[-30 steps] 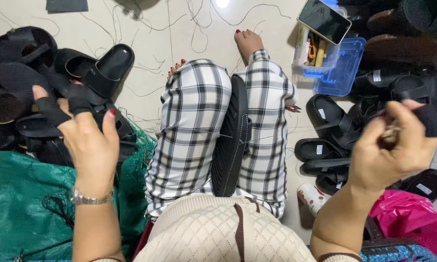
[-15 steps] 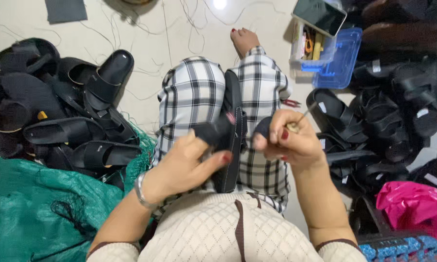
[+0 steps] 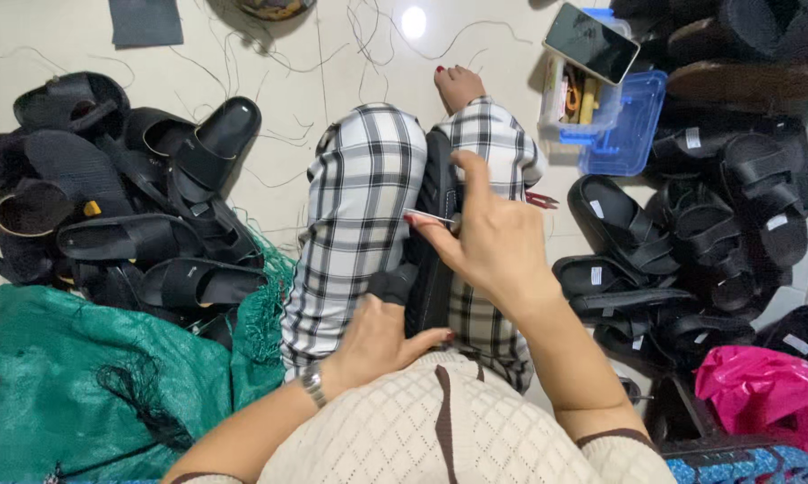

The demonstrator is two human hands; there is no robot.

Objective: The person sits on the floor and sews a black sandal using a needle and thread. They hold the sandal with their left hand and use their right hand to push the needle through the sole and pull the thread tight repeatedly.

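Note:
A black sandal sole (image 3: 437, 193) stands on edge between my knees, on black-and-white checked trousers. My left hand (image 3: 377, 339) grips the near end of this sole, together with a black strap piece (image 3: 393, 285) pressed against it. My right hand (image 3: 484, 237) hovers over the middle of the sole and pinches a thin metal needle (image 3: 429, 216) between thumb and finger, the tip pointing left. My bare foot (image 3: 458, 85) rests on the floor beyond the sole.
A heap of black sandals (image 3: 126, 215) lies at the left beside a green mesh sack (image 3: 81, 385). More black sandals (image 3: 691, 242) are stacked at the right. A blue plastic box (image 3: 632, 134) with a phone (image 3: 590, 42) on it sits at the back right, a pink bag (image 3: 753, 385) near right. Loose threads cross the floor.
Both hands came in from the side piles to my lap. The left hand has slid to the sole's near end with the strap piece; the right has risen over the sole with the needle.

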